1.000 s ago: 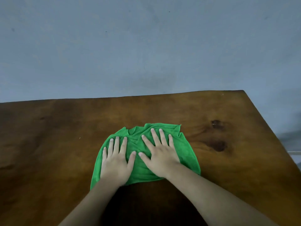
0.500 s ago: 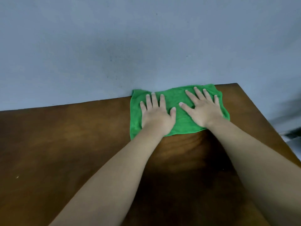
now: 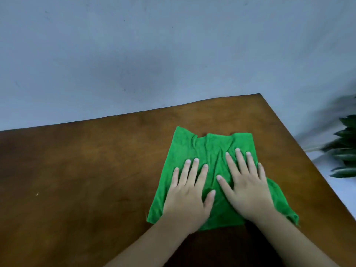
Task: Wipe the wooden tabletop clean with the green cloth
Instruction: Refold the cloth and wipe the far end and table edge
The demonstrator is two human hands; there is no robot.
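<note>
Left hand [image 3: 189, 197] and right hand [image 3: 246, 191] press flat on green cloth [image 3: 210, 149].

We note the green cloth [image 3: 210, 149] spread on the right part of the wooden tabletop [image 3: 86, 180]. Its far edge is rumpled and lies short of the table's back edge. The left hand [image 3: 189, 193] and right hand [image 3: 244, 187] press flat on it side by side, fingers straight and spread, thumbs close together. A pale speck [image 3: 37, 194] lies well to the left. We see a grey-blue wall [image 3: 134, 54] behind and blurred dark leaves [image 3: 346, 147] beyond the right edge.
</note>
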